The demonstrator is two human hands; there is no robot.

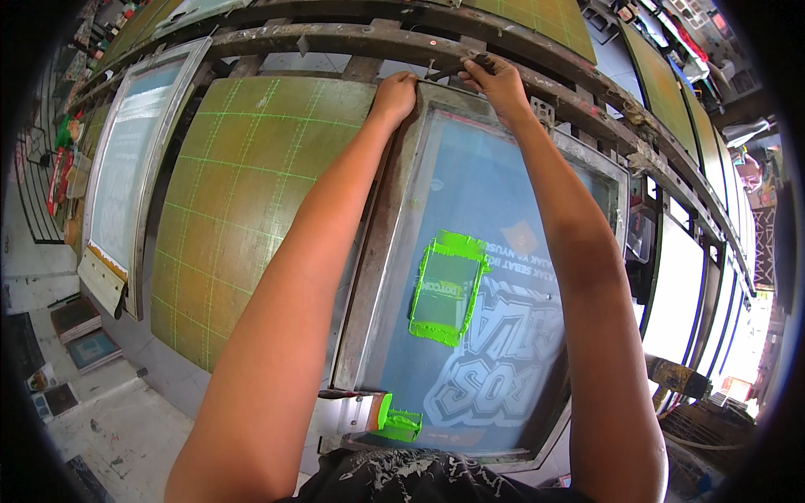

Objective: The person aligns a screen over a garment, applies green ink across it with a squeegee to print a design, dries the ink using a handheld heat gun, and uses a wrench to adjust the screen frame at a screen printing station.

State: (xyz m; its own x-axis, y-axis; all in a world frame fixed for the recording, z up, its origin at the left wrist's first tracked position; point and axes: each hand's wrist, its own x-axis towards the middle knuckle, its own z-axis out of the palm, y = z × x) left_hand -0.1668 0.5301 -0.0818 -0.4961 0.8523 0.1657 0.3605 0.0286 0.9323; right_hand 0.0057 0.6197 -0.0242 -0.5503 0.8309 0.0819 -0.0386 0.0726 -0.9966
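Note:
A metal-framed printing screen [394, 159] with blue mesh lies below my arms. Bright green ink [449, 289] forms a rough rectangle on its mesh, over pale lettering and a figure. My left hand [396, 101] is closed at the frame's far left corner, its fingertips partly hidden. Just right of it, my right hand [501, 85] is pinched on a small dark piece above the frame's far edge. What that piece is cannot be made out. A squeegee [352, 413] with a green-smeared edge rests at the near left corner of the screen, beside another green ink patch.
To the left stands a greenish-brown board [251, 193] marked with green lines. Another framed screen [130, 151] leans beyond it. A worn metal rail [352, 40] runs across the far side. More boards [671, 277] line the right, near a roll of brown tape [677, 377].

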